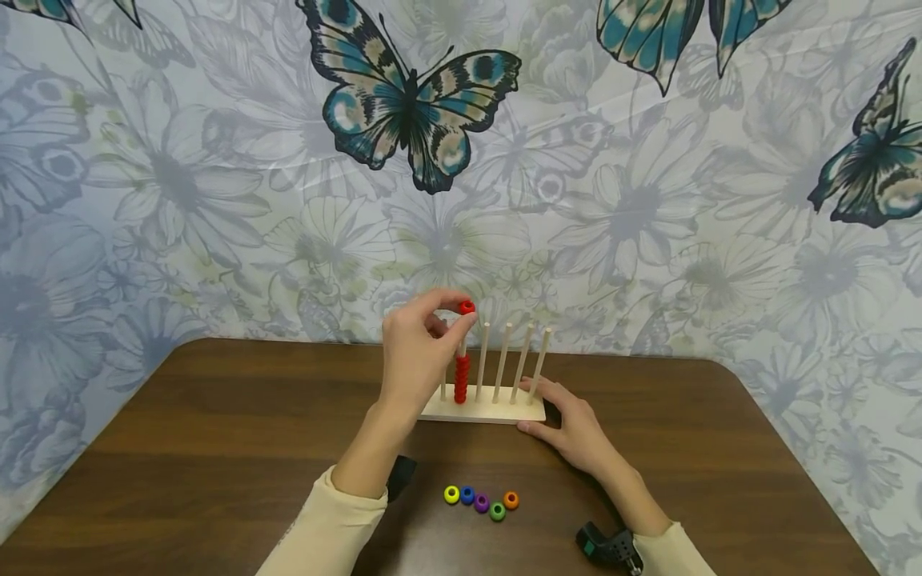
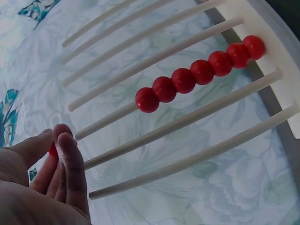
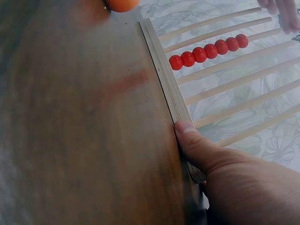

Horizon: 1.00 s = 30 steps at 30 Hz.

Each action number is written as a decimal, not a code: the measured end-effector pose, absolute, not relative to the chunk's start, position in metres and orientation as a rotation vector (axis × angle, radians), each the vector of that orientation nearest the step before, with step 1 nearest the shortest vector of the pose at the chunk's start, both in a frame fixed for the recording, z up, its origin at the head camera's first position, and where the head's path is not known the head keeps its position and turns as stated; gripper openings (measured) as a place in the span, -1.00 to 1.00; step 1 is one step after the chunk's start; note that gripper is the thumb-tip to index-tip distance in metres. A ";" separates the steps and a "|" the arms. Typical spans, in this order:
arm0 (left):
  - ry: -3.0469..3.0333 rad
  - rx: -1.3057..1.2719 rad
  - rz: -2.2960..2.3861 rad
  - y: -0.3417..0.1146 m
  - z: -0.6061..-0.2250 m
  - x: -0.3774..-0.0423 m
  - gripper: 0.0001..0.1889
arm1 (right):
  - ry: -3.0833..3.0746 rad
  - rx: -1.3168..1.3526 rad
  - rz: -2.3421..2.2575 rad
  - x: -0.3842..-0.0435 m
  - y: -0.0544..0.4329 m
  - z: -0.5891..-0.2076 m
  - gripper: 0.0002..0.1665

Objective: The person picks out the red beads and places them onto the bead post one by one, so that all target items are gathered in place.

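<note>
My left hand [image 1: 418, 344] pinches a red bead [image 1: 467, 307] between thumb and fingers at the tip of a peg. In the left wrist view that red bead [image 2: 53, 150] is mostly hidden by the fingers. Lower on the same peg sits a stack of several red beads [image 1: 462, 380], reaching down to the wooden base [image 1: 490, 413]. The other upright pegs [image 1: 502, 364] are bare. My right hand [image 1: 576, 428] grips the right end of the base, its thumb against the front edge, as the right wrist view shows; its other fingers lie on the far side.
In front of the base, loose beads lie on the brown table [image 1: 238, 448]: yellow [image 1: 451, 495], blue [image 1: 467, 495], purple [image 1: 482, 503], green [image 1: 497, 511] and orange [image 1: 511, 500]. A butterfly-patterned cloth [image 1: 576, 208] hangs behind the table's back edge.
</note>
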<state>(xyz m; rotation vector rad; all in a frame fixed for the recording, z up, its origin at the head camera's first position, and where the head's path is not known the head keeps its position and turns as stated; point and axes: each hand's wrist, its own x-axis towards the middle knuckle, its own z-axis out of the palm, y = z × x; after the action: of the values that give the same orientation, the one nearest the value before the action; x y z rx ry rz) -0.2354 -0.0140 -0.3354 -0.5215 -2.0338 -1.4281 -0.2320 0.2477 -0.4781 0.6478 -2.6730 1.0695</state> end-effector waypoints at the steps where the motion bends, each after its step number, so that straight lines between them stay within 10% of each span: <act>1: -2.061 -0.502 -1.411 -0.014 -0.337 -0.235 -0.85 | -2.673 0.650 1.066 -0.232 0.247 -0.478 -0.33; 30: -2.166 -0.450 -1.254 -0.026 -0.341 -0.238 -0.80 | -2.729 0.580 1.065 -0.230 0.246 -0.478 -0.28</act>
<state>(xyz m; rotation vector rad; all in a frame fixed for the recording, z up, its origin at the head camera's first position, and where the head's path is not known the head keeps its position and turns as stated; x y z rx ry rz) -0.2380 -0.0265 -0.3406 -0.4501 -2.1661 -1.2543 -0.2301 0.2459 -0.4776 0.5805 -2.7289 1.0652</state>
